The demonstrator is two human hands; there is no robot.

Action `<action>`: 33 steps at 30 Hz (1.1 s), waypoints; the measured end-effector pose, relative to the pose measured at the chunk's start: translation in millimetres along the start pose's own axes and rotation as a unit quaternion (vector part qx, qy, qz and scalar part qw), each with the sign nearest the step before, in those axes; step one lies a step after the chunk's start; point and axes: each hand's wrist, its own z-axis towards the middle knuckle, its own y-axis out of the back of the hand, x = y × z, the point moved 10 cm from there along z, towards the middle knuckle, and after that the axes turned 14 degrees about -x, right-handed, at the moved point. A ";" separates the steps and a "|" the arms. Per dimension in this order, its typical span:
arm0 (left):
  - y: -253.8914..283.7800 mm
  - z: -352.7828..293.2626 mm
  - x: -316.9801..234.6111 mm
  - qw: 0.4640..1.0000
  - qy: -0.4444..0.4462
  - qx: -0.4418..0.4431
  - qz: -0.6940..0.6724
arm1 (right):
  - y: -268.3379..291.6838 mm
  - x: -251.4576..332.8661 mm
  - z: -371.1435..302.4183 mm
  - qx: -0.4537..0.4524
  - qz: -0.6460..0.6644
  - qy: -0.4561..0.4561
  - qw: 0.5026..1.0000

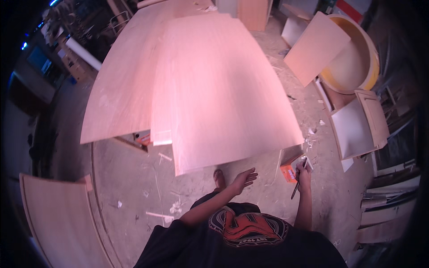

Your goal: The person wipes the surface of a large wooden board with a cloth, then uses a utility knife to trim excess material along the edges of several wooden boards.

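My left hand (245, 180) is held out over the floor just short of the near edge of a large wooden sheet (228, 94). Its fingers are stretched out and nothing is in them. To the right, my right hand (304, 176) is closed around a slim dark tool (293, 192) with a shiny upper end; its exact kind is unclear. An orange box (288, 173) sits beside and partly behind that hand, near the sheet's right corner. The sheet overlaps a second wooden sheet (120, 98) on its left.
Offcuts and shavings (175, 207) litter the concrete floor. At lower left stands a wooden panel (62, 219). On the right are a round yellow-edged form (371, 53), a leaning board (317, 49), a white-faced panel (353, 127) and stacked boards (386, 214).
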 end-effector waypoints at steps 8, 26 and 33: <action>-81.5 48.4 -21.8 0.980 0.054 -0.022 -0.188 | -1.0 51.6 68.0 0.023 -0.087 0.140 0.986; -84.2 -16.8 -42.8 0.942 -0.204 -0.224 0.142 | -17.2 -84.5 185.6 0.227 -0.095 -0.220 0.944; -143.9 51.9 -227.8 0.714 -0.540 -0.291 0.337 | -86.5 1.5 140.6 0.360 -0.145 0.061 0.920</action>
